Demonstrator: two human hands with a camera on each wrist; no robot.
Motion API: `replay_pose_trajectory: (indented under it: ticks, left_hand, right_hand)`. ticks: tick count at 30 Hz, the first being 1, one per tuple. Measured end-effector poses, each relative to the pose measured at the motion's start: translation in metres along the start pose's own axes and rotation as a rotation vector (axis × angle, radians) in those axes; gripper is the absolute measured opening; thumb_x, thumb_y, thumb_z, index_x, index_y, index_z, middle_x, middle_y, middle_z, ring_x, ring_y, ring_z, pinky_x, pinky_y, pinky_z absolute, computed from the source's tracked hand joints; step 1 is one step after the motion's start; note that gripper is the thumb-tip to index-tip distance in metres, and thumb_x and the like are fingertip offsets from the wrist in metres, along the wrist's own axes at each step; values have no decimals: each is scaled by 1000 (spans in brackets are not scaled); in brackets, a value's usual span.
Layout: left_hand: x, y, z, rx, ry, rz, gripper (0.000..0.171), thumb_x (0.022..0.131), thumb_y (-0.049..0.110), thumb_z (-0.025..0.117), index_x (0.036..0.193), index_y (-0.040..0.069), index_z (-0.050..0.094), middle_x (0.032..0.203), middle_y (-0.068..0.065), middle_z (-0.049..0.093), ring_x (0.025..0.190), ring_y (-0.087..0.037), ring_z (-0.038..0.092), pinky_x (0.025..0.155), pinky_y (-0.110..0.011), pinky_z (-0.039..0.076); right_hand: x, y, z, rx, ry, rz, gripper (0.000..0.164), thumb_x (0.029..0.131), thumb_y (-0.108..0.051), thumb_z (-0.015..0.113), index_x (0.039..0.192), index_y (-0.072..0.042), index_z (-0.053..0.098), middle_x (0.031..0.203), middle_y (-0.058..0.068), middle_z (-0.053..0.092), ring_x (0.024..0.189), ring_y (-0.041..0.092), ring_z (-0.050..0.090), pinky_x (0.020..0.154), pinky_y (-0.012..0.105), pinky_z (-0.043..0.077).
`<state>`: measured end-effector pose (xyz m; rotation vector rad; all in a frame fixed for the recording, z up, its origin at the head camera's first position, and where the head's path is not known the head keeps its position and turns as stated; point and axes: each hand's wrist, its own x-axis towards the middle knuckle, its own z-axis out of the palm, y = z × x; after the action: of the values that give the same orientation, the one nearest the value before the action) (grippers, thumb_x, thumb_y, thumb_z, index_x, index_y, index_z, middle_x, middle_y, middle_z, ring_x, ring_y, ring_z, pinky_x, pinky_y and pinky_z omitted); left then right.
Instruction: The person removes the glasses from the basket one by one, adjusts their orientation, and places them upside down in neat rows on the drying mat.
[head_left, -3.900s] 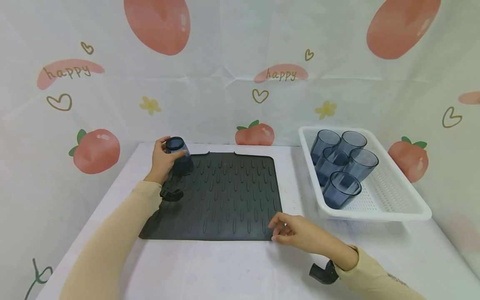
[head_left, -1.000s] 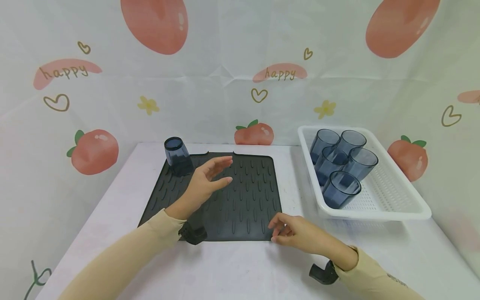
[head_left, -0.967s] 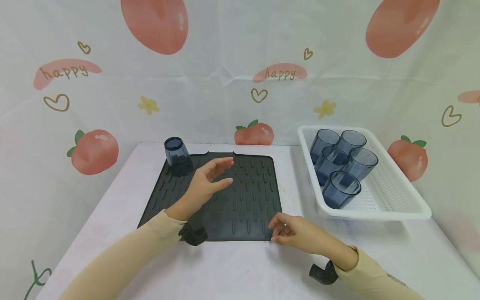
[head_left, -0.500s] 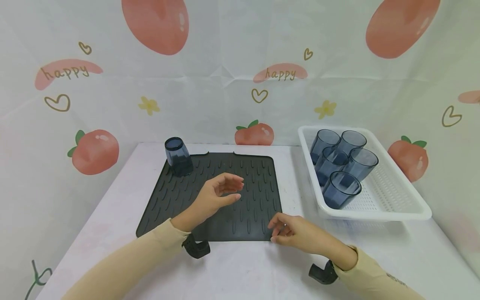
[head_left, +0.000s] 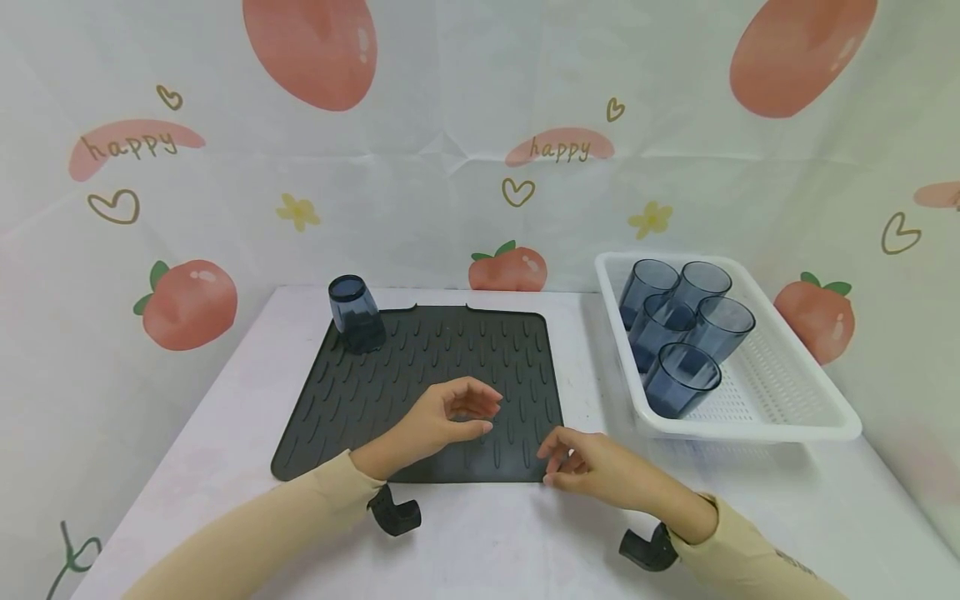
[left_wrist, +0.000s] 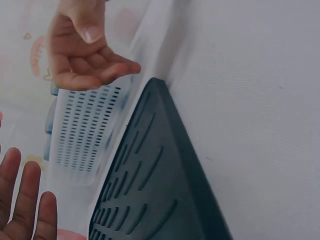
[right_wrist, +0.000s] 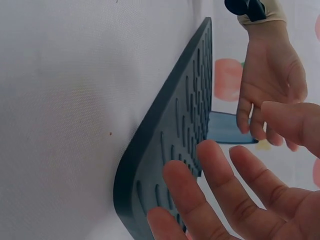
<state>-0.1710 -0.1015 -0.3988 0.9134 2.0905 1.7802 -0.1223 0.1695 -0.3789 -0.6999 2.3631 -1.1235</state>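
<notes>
Over the front middle of the black ridged drying mat [head_left: 420, 367], my left hand [head_left: 442, 421] hovers with relaxed, slightly bent fingers and nothing in them. My right hand [head_left: 596, 467] is by the mat's front right corner, loosely curled and holding nothing. At the mat's back left corner stands a blue-tinted glass [head_left: 357, 317], its dark, narrower end up. In the left wrist view, the left fingers [left_wrist: 27, 205] are spread and bare. The right wrist view has the right fingers [right_wrist: 240, 195] apart, with the mat behind them.
A white perforated plastic basket [head_left: 795, 429] stands on the right of the white-covered table [head_left: 480, 542]. Several blue-tinted glasses [head_left: 682, 379] sit in its left part, mouths up. A fruit-printed cloth [head_left: 420, 208] hangs behind the table.
My left hand has let go of the glass at the mat's back left corner and moved right and toward the front. The right hand has stayed in place.
</notes>
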Motion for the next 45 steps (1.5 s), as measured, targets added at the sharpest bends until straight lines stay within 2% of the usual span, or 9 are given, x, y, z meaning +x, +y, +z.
replay_pose_trajectory:
  ticks: [7,15,23,30,39,43,45]
  left_hand:
    - [-2,-9,2,15,-58,-32,34,91,6,66,122,-5,57,115,-26,61,103,-28,62,88,-29,53]
    - [-4,-5,2,41,-149,-115,34,93,11,64,123,-3,57,114,-25,62,98,-15,64,85,-26,53]
    - [-3,-6,3,66,-197,-150,30,94,5,61,122,-4,58,113,-24,63,104,-35,63,84,-22,53]
    - [-3,-6,1,75,-214,-156,30,94,7,61,122,-3,58,113,-23,64,104,-33,63,84,-22,52]
    - [-2,-11,0,69,-216,-154,31,94,10,61,122,-3,58,113,-23,64,105,-37,62,84,-23,52]
    - [-2,-11,0,69,-215,-155,30,94,9,61,122,-3,58,113,-23,64,104,-36,62,83,-23,52]
    - [-2,-10,1,66,-216,-156,30,94,8,61,122,-3,58,113,-23,64,104,-37,62,83,-22,52]
  right_hand:
    - [1,3,1,24,-2,-7,25,89,-15,68,110,-4,59,90,-5,67,76,5,63,67,22,52]
    - [1,4,1,24,-1,-19,25,89,-15,68,110,-4,59,91,-5,68,77,4,64,68,22,53]
    - [0,1,-1,21,2,-29,25,90,-16,67,110,-4,59,91,-5,68,78,4,63,70,22,53]
    - [-3,-3,-5,-1,27,-72,24,91,-15,66,110,-2,58,92,-3,68,80,4,64,75,24,54]
    - [-12,-10,-24,-12,143,-74,27,94,-26,65,115,-10,57,104,7,65,91,10,65,76,26,53]
    - [-16,-14,-32,-37,238,-83,28,94,-25,65,118,-15,56,101,0,65,93,8,65,78,27,54]
    - [-18,-14,-35,-41,297,-117,29,93,-21,66,120,-14,55,101,-1,65,93,7,65,80,26,54]
